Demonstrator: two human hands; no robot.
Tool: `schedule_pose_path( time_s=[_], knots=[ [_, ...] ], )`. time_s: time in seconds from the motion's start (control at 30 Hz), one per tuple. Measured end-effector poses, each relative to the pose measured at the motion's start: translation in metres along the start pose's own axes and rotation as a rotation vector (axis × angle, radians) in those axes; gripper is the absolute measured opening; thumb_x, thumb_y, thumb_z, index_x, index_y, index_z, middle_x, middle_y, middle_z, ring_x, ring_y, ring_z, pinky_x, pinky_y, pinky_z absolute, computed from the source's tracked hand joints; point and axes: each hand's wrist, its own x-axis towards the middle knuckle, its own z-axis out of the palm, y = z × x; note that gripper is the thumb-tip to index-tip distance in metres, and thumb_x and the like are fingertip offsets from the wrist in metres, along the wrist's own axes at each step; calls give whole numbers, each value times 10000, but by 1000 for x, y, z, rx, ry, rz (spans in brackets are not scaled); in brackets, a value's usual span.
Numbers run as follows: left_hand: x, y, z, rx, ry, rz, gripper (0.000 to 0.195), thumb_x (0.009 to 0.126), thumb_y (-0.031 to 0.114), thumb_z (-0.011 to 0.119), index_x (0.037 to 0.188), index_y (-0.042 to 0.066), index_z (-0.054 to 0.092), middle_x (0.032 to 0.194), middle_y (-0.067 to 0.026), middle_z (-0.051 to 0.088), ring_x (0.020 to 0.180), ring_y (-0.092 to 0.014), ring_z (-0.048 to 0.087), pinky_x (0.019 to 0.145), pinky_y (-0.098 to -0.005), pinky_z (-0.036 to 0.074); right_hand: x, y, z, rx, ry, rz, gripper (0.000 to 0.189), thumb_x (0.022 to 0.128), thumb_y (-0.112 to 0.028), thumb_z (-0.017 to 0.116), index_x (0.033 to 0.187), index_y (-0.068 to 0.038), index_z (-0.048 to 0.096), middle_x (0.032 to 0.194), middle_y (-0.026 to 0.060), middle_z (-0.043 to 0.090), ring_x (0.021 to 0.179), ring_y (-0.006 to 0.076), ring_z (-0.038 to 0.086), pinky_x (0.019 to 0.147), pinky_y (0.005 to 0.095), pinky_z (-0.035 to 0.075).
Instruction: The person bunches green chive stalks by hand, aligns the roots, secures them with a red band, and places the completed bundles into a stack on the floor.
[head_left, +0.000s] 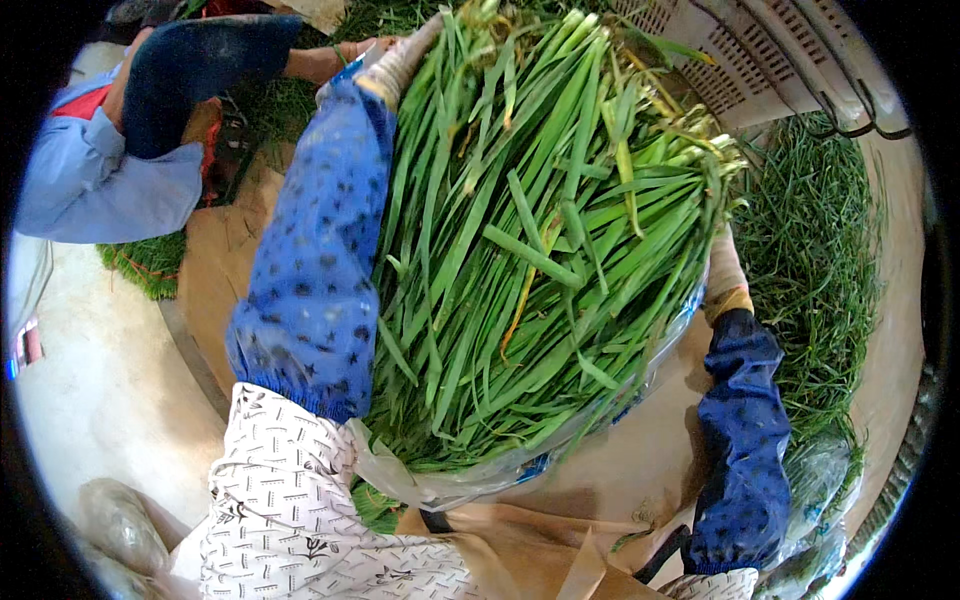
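A large heap of long, flat green leaves with pale stem ends, like garlic chives (517, 247), fills the middle of the view. Clear plastic sheeting (465, 487) with blue marks wraps its near edge. My left hand (409, 60), in a pale glove, clasps the heap's far left side. On the right, my gloved right hand (726, 262) holds it from the side, just below the stem ends. Leaves hide the fingers of both hands. Blue patterned sleeve covers run up both forearms.
A white perforated plastic crate (735, 60) stands at the far right. Loose green leaves (810, 285) cover the floor along the right, beside clear plastic bags (817, 487). Another person's sleeve (120, 187) and arm are at the upper left, near a bundle of greens (146, 266) and brown cardboard (217, 277).
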Motion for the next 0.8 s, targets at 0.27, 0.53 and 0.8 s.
schedule_pose_path(
  time_s=[0.27, 0.53, 0.8],
  knots=[
    [-128, 19, 34, -91, 101, 304, 502, 942, 378, 605, 1325, 60, 540, 1261, -57, 564, 1174, -155, 504, 1023, -286, 387, -11, 1, -12, -612, 80, -51, 279, 937, -282, 524, 1075, -73, 645, 1035, 115, 682, 935, 283, 630, 873, 396, 496],
    [-217, 64, 195, 1096, 251, 806, 865, 764, 543, 726, 1383, 16, 433, 1194, -215, 611, 1115, -316, 596, 949, -406, 467, -106, -34, 2, -1429, 473, -971, 577, 790, -147, 704, 1322, -79, 491, 1201, 216, 572, 1083, 405, 567, 913, 445, 483],
    [-187, 49, 283, 1382, 292, 344, 1035, 689, 313, 780, 1524, 169, 185, 1247, -190, 582, 1145, -324, 580, 940, -437, 485, -152, -6, 13, -772, 288, -971, 632, 768, -135, 735, 1352, -68, 501, 1162, 161, 624, 952, 265, 634, 852, 347, 508]
  ],
)
